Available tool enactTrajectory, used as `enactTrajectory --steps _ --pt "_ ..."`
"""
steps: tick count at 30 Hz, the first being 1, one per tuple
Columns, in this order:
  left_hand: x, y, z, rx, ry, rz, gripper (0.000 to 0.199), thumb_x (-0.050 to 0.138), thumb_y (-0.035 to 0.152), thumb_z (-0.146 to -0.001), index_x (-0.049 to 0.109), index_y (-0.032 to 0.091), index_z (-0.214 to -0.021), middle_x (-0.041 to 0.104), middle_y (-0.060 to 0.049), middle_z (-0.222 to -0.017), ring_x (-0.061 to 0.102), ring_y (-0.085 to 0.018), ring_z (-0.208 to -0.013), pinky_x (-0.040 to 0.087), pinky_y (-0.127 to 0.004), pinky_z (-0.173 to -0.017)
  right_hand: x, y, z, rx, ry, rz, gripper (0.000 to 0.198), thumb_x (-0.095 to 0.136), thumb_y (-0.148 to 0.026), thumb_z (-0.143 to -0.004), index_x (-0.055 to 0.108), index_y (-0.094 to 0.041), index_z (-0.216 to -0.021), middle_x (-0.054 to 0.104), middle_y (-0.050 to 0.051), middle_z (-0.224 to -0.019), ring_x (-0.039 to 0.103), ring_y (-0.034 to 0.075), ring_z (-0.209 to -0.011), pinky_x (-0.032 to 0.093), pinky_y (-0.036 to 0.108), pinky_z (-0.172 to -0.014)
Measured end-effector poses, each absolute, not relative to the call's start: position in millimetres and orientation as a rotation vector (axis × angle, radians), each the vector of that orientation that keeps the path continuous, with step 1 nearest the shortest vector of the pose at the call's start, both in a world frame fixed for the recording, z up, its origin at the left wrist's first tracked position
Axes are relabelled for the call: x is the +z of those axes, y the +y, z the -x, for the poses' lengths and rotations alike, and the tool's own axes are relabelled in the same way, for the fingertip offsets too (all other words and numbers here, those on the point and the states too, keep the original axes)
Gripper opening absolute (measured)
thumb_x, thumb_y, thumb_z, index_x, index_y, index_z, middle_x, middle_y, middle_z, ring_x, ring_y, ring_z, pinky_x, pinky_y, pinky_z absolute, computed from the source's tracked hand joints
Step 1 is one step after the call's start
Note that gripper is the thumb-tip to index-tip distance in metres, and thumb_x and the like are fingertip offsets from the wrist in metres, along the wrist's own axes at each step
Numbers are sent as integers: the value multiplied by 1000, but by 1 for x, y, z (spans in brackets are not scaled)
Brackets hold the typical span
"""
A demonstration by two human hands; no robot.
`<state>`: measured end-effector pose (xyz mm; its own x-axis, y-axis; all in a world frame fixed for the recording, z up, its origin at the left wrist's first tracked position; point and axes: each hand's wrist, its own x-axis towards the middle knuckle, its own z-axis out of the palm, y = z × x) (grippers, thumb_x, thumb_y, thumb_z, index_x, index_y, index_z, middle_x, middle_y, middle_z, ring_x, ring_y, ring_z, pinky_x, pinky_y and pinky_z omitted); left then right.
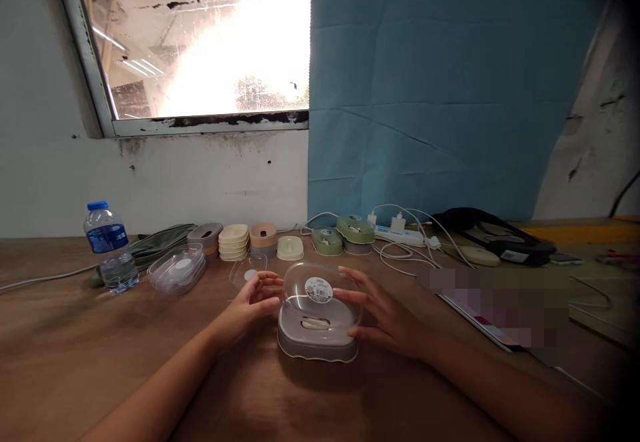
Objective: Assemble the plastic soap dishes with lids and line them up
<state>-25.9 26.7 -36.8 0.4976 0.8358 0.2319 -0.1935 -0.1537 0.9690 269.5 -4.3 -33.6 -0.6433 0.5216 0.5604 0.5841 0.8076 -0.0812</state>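
1. Clearly, the clear lid (323, 310) was tilted up over the grey box (317, 350), which rested on the worktop (240, 389), midway between its left and right sides and well apart from its back edge.
2. The right hand (387, 315) held the lid at its right side, with the fingers spread and the thumb low, close to the box. The left hand (255, 299) was half curved at the lid's left side, with a gap between thumb and fingers; whether it touched the lid, I could not tell.
3. In my judgement, the lid was light, thin and rather stiff, of smooth plastic which could slip, or crack if bent too strongly. Its rim, on two opposite sides, seemed the best hold, away from the round label (319, 289).
4. The box looked firmer; its side walls should offer a better hold than the pale piece (315, 323) in its top.
5. Toward the near edge, which was not in view, bare worktop gave room for moving. Behind the left hand lay a single clear cover (249, 272); cream containers (233, 242) and green boxes (327, 242) stood along the back edge. To the right, a flat device (487, 327) limited the room.
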Motion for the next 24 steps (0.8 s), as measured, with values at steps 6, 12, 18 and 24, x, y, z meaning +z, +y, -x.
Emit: enactTrajectory --steps 6,12,18,24 --pt "-42 23 26 697 570 -1826 91 78 21 -58 20 28 -128 35 -11 -130 39 -24 -121 25 -44 -104 -28 -9 -265 242 -2509 903 53 54 -47 -82 40 -29 -129 28 8 -138 33 27 -125 34 42 -100" --pt "-40 20 27 664 668 -2046 101 79 20 -52 16 30 -130 34 -11 -127 40 -25 -118 27 -44 -102 -26 -9 -264 416 -2553 922 57 59 -47 -77 41 -30 -128 34 7 -134 37 25 -122 34 40 -99" --pt "-40 14 23 726 702 -2025 96 79 17 -50 24 32 -128 41 -6 -120 47 -21 -107 38 -37 -92 -26 -9 -265 440 -2563 950 64 65 -47 -71 41 -28 -128 32 9 -135 38 28 -121 34 41 -99" --pt "-36 9 18 714 732 -2143 88 80 21 -48 37 31 -124 40 -4 -120 45 -21 -105 39 -36 -92 -31 -8 -267 525 -2523 999 73 71 -45 -64 40 -25 -126 30 11 -136 36 29 -122 32 43 -100"
